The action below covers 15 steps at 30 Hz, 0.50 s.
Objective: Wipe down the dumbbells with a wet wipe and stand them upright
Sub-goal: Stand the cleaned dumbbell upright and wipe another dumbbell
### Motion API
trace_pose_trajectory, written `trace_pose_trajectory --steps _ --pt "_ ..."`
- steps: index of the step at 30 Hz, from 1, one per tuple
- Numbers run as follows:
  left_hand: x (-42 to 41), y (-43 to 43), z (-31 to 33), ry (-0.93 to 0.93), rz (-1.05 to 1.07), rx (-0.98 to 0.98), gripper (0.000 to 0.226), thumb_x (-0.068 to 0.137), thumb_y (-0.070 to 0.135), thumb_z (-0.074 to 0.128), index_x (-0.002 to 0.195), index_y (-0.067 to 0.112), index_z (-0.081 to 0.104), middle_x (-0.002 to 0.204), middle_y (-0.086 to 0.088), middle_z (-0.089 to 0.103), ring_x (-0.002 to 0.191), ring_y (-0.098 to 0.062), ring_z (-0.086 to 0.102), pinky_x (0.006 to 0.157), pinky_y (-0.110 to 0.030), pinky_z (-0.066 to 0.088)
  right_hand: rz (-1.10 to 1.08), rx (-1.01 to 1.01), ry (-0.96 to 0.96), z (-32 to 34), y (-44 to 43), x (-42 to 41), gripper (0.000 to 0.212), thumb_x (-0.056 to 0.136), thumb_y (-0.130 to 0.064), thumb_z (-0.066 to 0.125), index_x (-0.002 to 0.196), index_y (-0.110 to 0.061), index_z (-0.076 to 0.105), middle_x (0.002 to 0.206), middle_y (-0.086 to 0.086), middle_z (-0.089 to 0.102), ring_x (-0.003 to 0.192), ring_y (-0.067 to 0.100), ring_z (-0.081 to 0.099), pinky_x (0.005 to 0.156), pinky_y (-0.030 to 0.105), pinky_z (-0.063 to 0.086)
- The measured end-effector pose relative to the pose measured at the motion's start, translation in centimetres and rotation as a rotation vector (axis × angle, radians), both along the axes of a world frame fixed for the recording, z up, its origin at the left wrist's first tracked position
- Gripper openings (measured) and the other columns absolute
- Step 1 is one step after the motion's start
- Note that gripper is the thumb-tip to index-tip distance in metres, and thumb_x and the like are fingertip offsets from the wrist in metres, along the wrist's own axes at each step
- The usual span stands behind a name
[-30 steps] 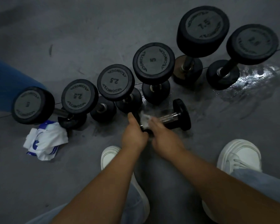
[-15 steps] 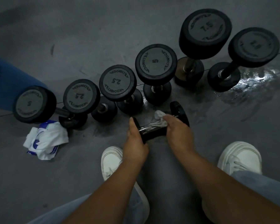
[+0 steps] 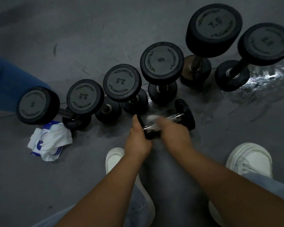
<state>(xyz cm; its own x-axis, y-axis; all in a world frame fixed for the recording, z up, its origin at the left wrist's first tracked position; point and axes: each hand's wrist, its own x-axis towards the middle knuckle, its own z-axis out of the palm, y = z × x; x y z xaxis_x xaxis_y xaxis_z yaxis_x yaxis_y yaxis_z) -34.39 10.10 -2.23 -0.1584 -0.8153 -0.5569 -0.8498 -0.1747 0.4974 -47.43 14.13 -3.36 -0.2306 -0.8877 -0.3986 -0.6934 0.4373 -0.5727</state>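
Left shoe (image 3: 115, 159): white, low-cut, rounded toe, thick pale sole. Right shoe (image 3: 251, 159), well to the right of the left shoe: same type, white laces visible.

Left trouser leg (image 3: 138, 203), just behind the left shoe, and right trouser leg (image 3: 269, 182): light blue-grey denim.

Left hand (image 3: 138, 141), right hand (image 3: 175, 135) and both forearms: bare.

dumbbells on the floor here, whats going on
A person crouches over a small dumbbell lying on its side. The left hand grips one end while the right hand, blurred, holds a white wipe on the metal handle. Six other dumbbells stand on end in a row behind it. A crumpled wipe pack lies at the left.
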Motion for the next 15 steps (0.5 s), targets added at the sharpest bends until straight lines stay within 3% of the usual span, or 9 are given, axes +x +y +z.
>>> trace_pose_trajectory --steps 2,4,6,9,11,15 --pt "-0.1 -0.4 -0.1 -0.019 0.029 -0.011 0.103 0.069 0.02 0.064 0.15 0.038 0.002 0.135 -0.009 0.055 0.115 -0.033 0.06 0.096 -0.046 0.051 -0.095 -0.002 0.02 -0.1 0.4 -0.7 0.044 0.1 -0.025 0.039 0.142 -0.037 0.039 0.13 0.002 0.06 0.112 0.031 0.06 0.093 0.041 0.049" --pt "-0.3 -0.5 -0.1 -0.036 0.055 -0.018 0.099 0.073 0.024 0.066 0.15 0.037 0.006 0.133 -0.008 0.057 0.114 -0.033 0.061 0.095 -0.044 0.051 0.064 0.073 -0.004 1.2 0.5 0.5 0.044 0.103 -0.034 0.037 0.146 -0.04 0.032 0.13 0.009 0.06 0.112 0.035 0.061 0.094 0.042 0.049" --pt "-0.1 -1.2 0.0 -0.028 0.062 0.0 0.09 0.077 0.03 0.069 0.149 0.036 0.014 0.127 -0.007 0.062 0.11 -0.031 0.062 0.092 -0.039 0.051 0.233 0.065 0.067 1.3 -0.3 1.3 0.042 0.101 -0.034 0.039 0.143 -0.039 0.036 0.129 0.005 0.06 0.107 0.034 0.063 0.089 0.039 0.051" --pt "0.4 -3.0 0.7 -0.034 0.045 0.075 0.082 0.079 0.025 0.071 0.148 0.031 0.029 0.126 -0.007 0.062 0.115 -0.029 0.059 0.092 -0.032 0.047 0.086 -0.013 0.155 0.9 -0.9 -0.4 0.024 0.097 -0.033 0.046 0.118 -0.028 0.055 0.116 0.0 0.06 0.096 0.032 0.065 0.075 0.038 0.051" --pt "0.7 -3.3 1.0 -0.048 0.02 0.091 0.086 0.076 0.021 0.072 0.149 0.03 0.029 0.131 -0.008 0.059 0.119 -0.029 0.056 0.096 -0.031 0.046 0.027 -0.034 0.186 0.5 -0.2 -1.0 0.017 0.093 -0.029 0.05 0.108 -0.023 0.057 0.111 0.0 0.055 0.088 0.032 0.064 0.067 0.038 0.048" --pt "1.2 -3.3 1.2 -0.067 -0.05 0.158 0.092 0.073 0.021 0.073 0.152 0.031 0.027 0.14 -0.008 0.054 0.124 -0.028 0.053 0.102 -0.033 0.046 -0.087 -0.072 0.143 -0.1 1.4 -0.6 0.028 0.093 -0.019 0.049 0.119 -0.022 0.057 0.116 0.003 0.05 0.087 0.035 0.064 0.07 0.042 0.053"
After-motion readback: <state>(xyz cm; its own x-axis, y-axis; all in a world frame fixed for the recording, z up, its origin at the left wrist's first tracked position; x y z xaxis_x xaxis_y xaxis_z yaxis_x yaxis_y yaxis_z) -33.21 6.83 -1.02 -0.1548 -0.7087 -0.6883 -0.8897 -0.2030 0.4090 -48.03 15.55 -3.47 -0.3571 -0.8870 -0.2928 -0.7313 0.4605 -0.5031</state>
